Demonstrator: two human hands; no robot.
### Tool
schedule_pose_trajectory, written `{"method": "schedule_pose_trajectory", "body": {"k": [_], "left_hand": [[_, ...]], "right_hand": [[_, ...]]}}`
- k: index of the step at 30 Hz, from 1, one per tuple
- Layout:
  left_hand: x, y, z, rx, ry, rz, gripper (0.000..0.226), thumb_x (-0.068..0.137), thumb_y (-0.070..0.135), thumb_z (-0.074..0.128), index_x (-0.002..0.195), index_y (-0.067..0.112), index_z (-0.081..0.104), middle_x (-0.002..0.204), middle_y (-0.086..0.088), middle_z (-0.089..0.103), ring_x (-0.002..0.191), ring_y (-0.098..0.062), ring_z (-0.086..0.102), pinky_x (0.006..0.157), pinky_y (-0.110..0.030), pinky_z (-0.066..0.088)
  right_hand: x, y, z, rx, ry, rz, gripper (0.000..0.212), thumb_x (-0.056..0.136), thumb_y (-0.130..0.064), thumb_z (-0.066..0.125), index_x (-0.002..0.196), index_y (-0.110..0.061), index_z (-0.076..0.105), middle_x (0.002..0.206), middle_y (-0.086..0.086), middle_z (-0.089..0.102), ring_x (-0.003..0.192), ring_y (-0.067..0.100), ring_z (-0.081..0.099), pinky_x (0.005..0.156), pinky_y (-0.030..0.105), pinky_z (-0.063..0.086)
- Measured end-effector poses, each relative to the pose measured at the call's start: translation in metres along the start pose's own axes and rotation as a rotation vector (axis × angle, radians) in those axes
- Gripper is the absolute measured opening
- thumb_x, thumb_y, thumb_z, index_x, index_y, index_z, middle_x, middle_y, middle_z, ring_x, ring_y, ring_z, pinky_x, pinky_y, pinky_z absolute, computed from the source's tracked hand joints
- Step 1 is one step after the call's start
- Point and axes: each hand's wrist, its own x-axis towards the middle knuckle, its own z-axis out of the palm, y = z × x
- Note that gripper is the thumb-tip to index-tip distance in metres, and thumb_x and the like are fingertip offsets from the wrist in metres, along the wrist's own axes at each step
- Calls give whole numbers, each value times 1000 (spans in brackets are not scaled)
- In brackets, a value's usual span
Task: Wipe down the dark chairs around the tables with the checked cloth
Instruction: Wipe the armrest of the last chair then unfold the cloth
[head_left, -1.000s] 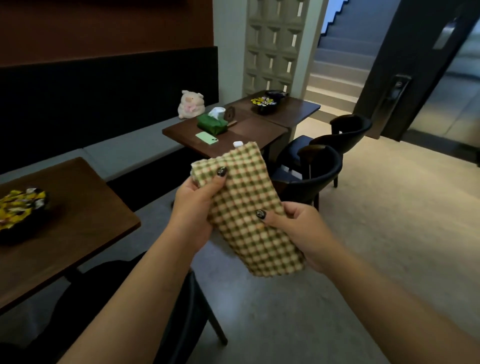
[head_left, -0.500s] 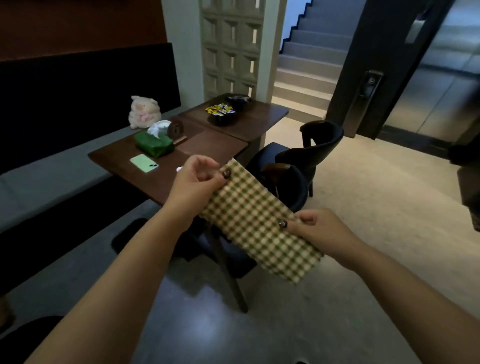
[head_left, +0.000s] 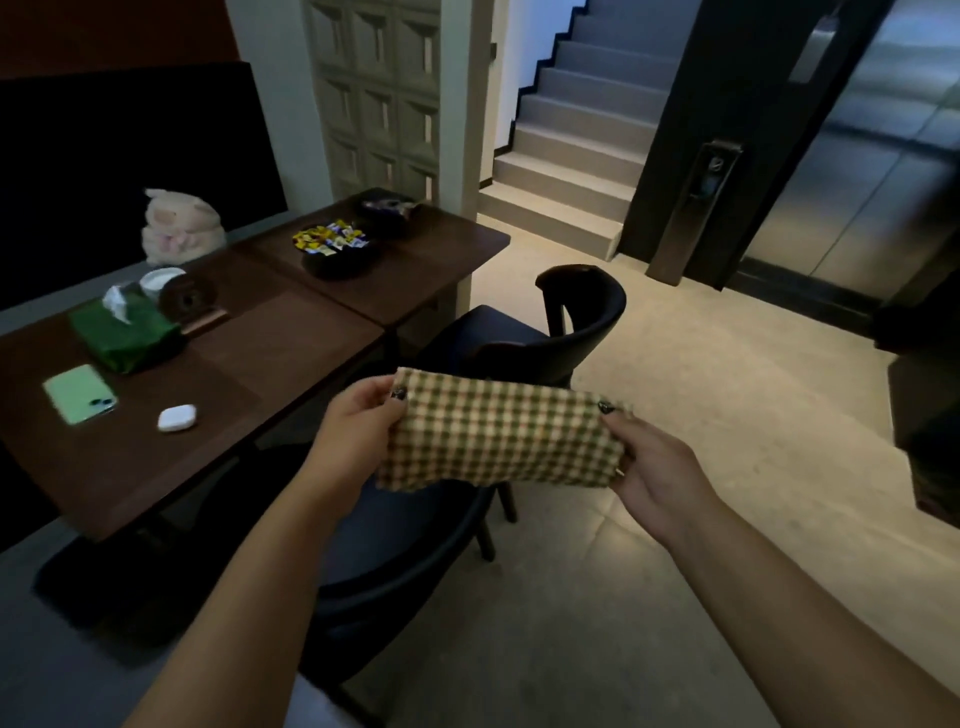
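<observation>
I hold the green and cream checked cloth (head_left: 501, 431) stretched flat between both hands, level with the table edge. My left hand (head_left: 358, 423) pinches its left end and my right hand (head_left: 649, 457) pinches its right end. Directly below the cloth is a dark chair (head_left: 410, 545) with a curved back, its seat partly hidden by the cloth and my arms. A second dark chair (head_left: 582, 312) stands just beyond it, pushed up to the far table.
Two dark wooden tables (head_left: 291, 338) stand to the left, carrying a green phone (head_left: 78, 393), a white earbud case (head_left: 177, 417), a green tissue pack (head_left: 127, 332) and a candy bowl (head_left: 332, 247). A bench with a plush pig (head_left: 179, 226) runs behind. Stairs (head_left: 571, 156) and open floor lie ahead right.
The view has moved forward and right toward the two chairs. My hands have spread apart and turned the cloth from a slanted hang to a level, stretched strip above the near chair.
</observation>
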Motion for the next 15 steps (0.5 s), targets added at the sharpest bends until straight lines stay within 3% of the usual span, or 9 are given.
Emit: {"method": "schedule_pose_trajectory", "body": {"k": [2, 5, 7, 12, 15], "left_hand": [[34, -2, 29, 9, 27, -51, 24, 100, 11, 45, 98, 23, 65, 100, 3, 67, 93, -13, 62, 71, -27, 48], [91, -5, 66, 26, 133, -39, 19, 100, 15, 45, 105, 20, 63, 103, 5, 64, 94, -12, 59, 77, -31, 49], [129, -9, 89, 98, 201, 47, 16, 100, 17, 43, 107, 20, 58, 98, 11, 58, 89, -5, 54, 70, -23, 44], [217, -10, 136, 286, 234, 188, 11, 102, 25, 42, 105, 21, 52, 93, 13, 58, 76, 5, 55, 53, -10, 38], [262, -6, 158, 307, 263, 208, 9, 102, 24, 43, 103, 21, 51, 88, 12, 57, 70, 15, 54, 53, -6, 40]], "right_hand": [[38, -12, -2, -43, 48, -38, 21, 94, -10, 56, 111, -3, 63, 105, 12, 71, 96, 24, 67, 82, 39, 53], [102, -28, 0, -297, 151, -192, 14, 97, -21, 52, 98, -18, 66, 100, 3, 70, 95, 21, 65, 82, 39, 52], [146, -38, 3, -467, 195, -306, 18, 98, -27, 45, 93, -22, 61, 95, 0, 68, 89, 20, 64, 76, 36, 51], [258, -64, 5, -687, 264, -409, 19, 100, -28, 37, 96, -19, 54, 91, 5, 63, 86, 27, 62, 74, 45, 51], [310, -87, 2, -818, 217, -474, 17, 101, -25, 37, 93, -20, 52, 85, 3, 63, 79, 22, 60, 62, 33, 44]]}}
